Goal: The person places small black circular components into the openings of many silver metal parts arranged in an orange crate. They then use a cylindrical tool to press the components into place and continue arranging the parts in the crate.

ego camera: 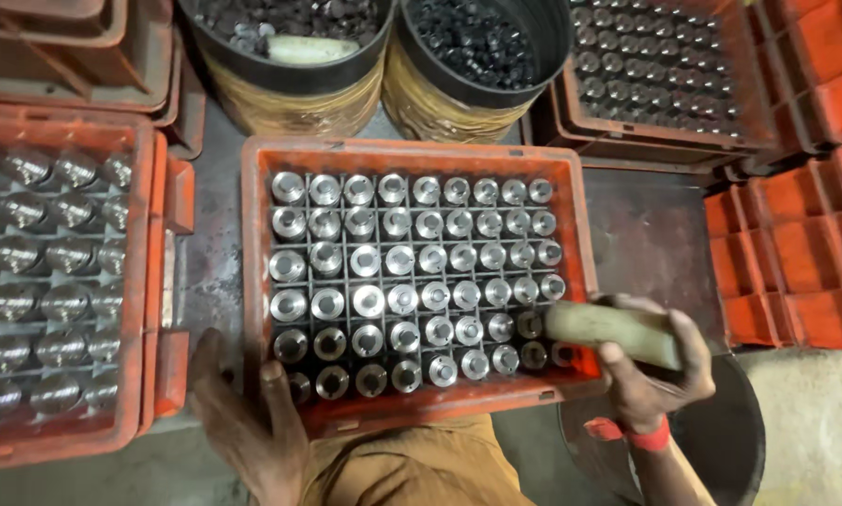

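**Fingers on the crate, block in your right hand**

Fingers of your left hand [243,422] are spread and pressed against the near wall of the orange crate [252,281], at about 7 o'clock of it, thumb up on the rim. Your right hand [650,370] sits at the crate's 4 o'clock corner, fingers wrapped tight around a pale wooden block [613,333] that points toward 9 o'clock, its tip over the near right cells. A red band [646,436] circles that wrist.

Inside the crate, a grid holds upright metal cylinders [412,272], shiny tops facing you, one to a cell. At 9 o'clock a second crate [140,281] holds larger metal parts. At 12 o'clock stand two round bins [346,103] of dark small parts; at 1 o'clock, another filled crate [749,103].
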Action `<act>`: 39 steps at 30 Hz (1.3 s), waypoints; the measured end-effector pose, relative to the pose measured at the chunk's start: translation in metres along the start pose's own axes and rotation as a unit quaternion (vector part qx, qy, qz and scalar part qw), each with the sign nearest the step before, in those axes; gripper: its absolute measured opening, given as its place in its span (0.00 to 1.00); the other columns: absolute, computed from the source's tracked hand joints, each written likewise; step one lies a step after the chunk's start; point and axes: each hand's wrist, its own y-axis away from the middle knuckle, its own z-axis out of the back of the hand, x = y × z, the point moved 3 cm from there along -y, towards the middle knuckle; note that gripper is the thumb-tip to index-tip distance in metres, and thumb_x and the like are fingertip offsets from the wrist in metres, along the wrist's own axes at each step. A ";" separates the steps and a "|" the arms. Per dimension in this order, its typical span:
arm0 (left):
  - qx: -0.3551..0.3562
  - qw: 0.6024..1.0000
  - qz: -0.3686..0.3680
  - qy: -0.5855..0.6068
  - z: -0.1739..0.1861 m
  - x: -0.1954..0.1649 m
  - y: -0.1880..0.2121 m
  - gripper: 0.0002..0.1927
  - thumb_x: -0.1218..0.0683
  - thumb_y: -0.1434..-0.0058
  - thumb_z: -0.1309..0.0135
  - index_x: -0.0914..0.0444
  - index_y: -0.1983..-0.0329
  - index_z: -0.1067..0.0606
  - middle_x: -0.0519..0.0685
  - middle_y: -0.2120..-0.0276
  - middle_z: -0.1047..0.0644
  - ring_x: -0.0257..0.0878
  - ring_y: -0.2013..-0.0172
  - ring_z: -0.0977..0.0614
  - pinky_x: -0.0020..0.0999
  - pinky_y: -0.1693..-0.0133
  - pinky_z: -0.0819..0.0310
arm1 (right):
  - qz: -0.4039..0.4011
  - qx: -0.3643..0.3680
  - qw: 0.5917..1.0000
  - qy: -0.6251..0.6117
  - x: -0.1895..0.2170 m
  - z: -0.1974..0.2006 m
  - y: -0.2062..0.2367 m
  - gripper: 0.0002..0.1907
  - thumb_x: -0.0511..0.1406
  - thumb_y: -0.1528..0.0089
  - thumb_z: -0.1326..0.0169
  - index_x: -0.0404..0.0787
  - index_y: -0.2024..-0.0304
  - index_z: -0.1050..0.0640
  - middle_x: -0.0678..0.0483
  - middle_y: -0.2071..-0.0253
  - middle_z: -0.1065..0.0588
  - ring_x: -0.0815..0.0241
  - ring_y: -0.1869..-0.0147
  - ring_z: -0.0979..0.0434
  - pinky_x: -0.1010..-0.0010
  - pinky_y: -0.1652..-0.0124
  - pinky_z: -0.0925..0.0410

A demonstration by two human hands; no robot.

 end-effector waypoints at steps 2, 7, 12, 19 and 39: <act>0.007 1.000 0.026 -0.008 0.000 0.002 0.000 0.29 0.48 0.26 0.53 0.71 0.30 0.38 0.65 0.42 0.30 0.59 0.45 0.29 0.51 0.47 0.35 | 0.013 0.001 1.000 0.016 -0.006 0.006 0.004 0.29 0.32 0.40 0.33 0.40 0.38 0.29 0.46 0.46 0.20 0.55 0.44 0.17 0.64 0.44 0.22; 0.015 0.999 0.031 -0.016 -0.008 0.013 0.001 0.29 0.48 0.28 0.53 0.69 0.30 0.36 0.60 0.45 0.28 0.52 0.48 0.30 0.49 0.45 0.38 | -0.075 -0.015 0.992 0.103 -0.003 0.016 0.018 0.28 0.29 0.40 0.35 0.36 0.38 0.26 0.42 0.47 0.21 0.49 0.44 0.18 0.63 0.43 0.25; 0.005 0.998 0.008 -0.058 -0.010 0.021 0.006 0.27 0.46 0.23 0.54 0.68 0.30 0.36 0.59 0.45 0.28 0.50 0.44 0.30 0.49 0.39 0.40 | 0.035 0.154 0.984 0.077 0.015 -0.006 0.035 0.30 0.31 0.44 0.31 0.37 0.42 0.28 0.40 0.48 0.22 0.44 0.46 0.18 0.58 0.51 0.24; 0.018 0.998 0.044 -0.038 -0.008 0.021 0.006 0.28 0.44 0.26 0.54 0.67 0.31 0.35 0.56 0.58 0.30 0.48 0.54 0.31 0.49 0.48 0.40 | 0.035 -0.097 0.987 -0.126 0.007 0.023 0.048 0.27 0.30 0.34 0.35 0.47 0.36 0.32 0.42 0.40 0.25 0.50 0.40 0.19 0.53 0.39 0.20; 0.029 1.000 0.002 -0.001 0.000 0.012 -0.002 0.31 0.44 0.25 0.55 0.73 0.31 0.38 0.68 0.38 0.31 0.67 0.40 0.29 0.59 0.41 0.36 | 0.062 0.190 0.980 0.010 0.000 -0.057 0.012 0.33 0.28 0.44 0.34 0.42 0.38 0.31 0.37 0.47 0.24 0.38 0.46 0.18 0.50 0.54 0.20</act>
